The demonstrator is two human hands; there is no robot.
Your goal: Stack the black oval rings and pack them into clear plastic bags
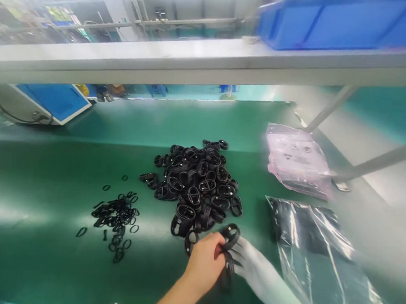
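Beneath the fingers [218,242], green counter [37,261], cut off at left and bottom. Far beyond, up and right, blue bin [332,25], cropped, inside out of sight. To their right, clear bag [329,276], dark contents indistinct. Just beyond, heap of black cable coils [201,179], oval, glossy, lower ones hidden. Farther off, right, printed pink bag [294,152], contents murky. Bare left hand [204,256] clenched round one black coil [231,235]; gloved right hand [256,266] against it, grip impossible to tell. Leftward, small black rings [118,213].
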